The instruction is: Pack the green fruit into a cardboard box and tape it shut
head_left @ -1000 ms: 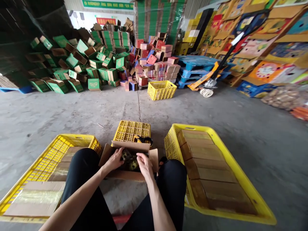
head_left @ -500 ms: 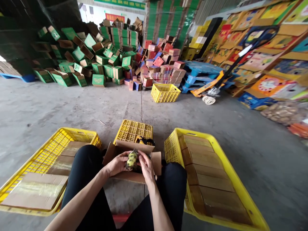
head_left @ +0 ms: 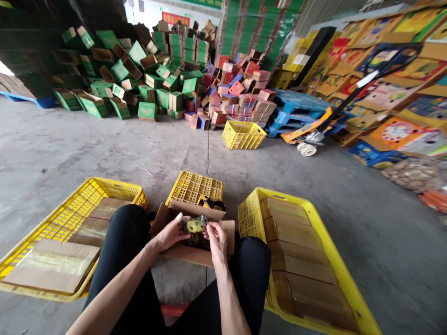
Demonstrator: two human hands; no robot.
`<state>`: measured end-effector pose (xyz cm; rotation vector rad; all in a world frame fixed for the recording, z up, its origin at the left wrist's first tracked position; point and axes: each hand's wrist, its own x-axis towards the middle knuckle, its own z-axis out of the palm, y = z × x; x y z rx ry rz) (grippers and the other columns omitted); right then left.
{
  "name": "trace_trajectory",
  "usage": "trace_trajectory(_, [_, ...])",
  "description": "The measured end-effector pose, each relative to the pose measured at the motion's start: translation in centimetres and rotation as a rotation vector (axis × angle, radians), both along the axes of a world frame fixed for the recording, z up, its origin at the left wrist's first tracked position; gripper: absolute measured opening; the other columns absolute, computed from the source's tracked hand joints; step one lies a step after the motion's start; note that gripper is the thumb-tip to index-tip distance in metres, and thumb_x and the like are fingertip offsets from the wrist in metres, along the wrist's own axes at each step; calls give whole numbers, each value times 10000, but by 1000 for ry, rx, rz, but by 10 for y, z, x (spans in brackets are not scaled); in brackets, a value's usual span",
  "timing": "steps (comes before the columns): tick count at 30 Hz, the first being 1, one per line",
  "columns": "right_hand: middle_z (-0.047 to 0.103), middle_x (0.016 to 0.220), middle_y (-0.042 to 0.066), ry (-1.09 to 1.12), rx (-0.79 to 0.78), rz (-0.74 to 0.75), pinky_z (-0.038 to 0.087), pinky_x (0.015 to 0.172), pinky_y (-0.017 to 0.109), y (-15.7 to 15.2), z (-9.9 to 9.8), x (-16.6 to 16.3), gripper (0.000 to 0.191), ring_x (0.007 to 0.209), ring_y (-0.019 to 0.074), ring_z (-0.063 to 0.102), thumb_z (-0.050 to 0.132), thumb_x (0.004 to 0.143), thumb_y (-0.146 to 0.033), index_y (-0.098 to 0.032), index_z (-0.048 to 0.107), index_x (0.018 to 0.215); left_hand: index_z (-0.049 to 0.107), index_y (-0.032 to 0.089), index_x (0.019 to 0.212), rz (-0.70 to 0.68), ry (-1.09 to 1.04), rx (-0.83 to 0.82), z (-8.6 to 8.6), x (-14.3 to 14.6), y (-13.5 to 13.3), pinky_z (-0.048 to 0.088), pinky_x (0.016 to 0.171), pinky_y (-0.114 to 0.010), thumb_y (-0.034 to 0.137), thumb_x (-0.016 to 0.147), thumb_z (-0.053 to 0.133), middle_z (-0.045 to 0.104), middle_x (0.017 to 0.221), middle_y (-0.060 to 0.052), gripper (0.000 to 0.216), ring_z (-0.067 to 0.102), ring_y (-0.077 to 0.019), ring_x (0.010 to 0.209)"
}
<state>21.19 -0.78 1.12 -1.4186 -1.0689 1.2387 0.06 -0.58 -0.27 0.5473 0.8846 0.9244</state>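
Observation:
Between my hands, above an open cardboard box [head_left: 190,255], is a small yellow item with dark spots in a clear plastic wrapper [head_left: 195,226]; its kind I cannot make out. My left hand [head_left: 171,235] grips its left end, thumb above and fingers below. At its right end, my right hand [head_left: 216,238] pinches the wrapper. The box stands between my knees with its flaps up. Dark contents show inside it, mostly hidden by the hands and the item.
Yellow crates with flat cardboard boxes stand at my left [head_left: 45,291] and right [head_left: 310,204]. An upturned yellow crate [head_left: 197,184] sits beyond the box, a tape dispenser [head_left: 211,203] on its near edge. Farther off are another crate [head_left: 244,136], heaped green cartons [head_left: 146,110] and a pallet jack [head_left: 310,135].
The wrapped item has turned from upright to lying sideways. My right hand has shifted from beside it to pinching the wrapper's right end. The view has swung slightly left.

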Motion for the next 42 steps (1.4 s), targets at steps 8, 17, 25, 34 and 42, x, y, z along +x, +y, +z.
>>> trace_trajectory(8, [807, 945, 102, 0, 4, 11, 620, 760, 367, -2, 1, 0, 656, 892, 293, 753, 807, 688, -802, -211, 803, 973, 824, 162, 1140, 113, 155, 77, -6, -1, -7, 581, 723, -251, 639, 726, 935, 800, 1055, -103, 641, 732, -192, 858])
trace_trajectory(17, [773, 809, 69, 71, -46, -32, 580, 664, 307, -3, 5, -3, 626, 762, 233, 716, 832, 665, -787, -191, 791, 850, 850, 187, 1113, 176, 161, 103, -5, 1, -5, 617, 836, -327, 692, 724, 907, 808, 1102, -115, 640, 749, -263, 1012])
trace_trajectory(25, [759, 811, 52, 156, -79, -50, 565, 639, 268, -2, 1, -5, 585, 737, 192, 697, 865, 651, -742, -195, 771, 835, 857, 167, 1072, 198, 144, 124, -3, 3, -4, 613, 817, -313, 665, 740, 909, 810, 1047, -115, 600, 741, -255, 981])
trace_trajectory(34, [761, 837, 67, 165, -68, -91, 593, 646, 282, 0, -2, -1, 619, 743, 201, 701, 880, 627, -756, -188, 787, 854, 851, 170, 972, 215, 124, 130, -1, 3, -5, 613, 860, -318, 616, 721, 943, 800, 968, -78, 521, 738, -212, 901])
trace_trajectory(42, [792, 884, 93, 143, -55, -100, 617, 664, 309, -2, -3, 0, 626, 772, 227, 734, 872, 645, -754, -185, 812, 898, 834, 158, 919, 243, 153, 119, -1, 2, -6, 616, 792, -302, 615, 686, 958, 779, 899, -67, 528, 723, -201, 832])
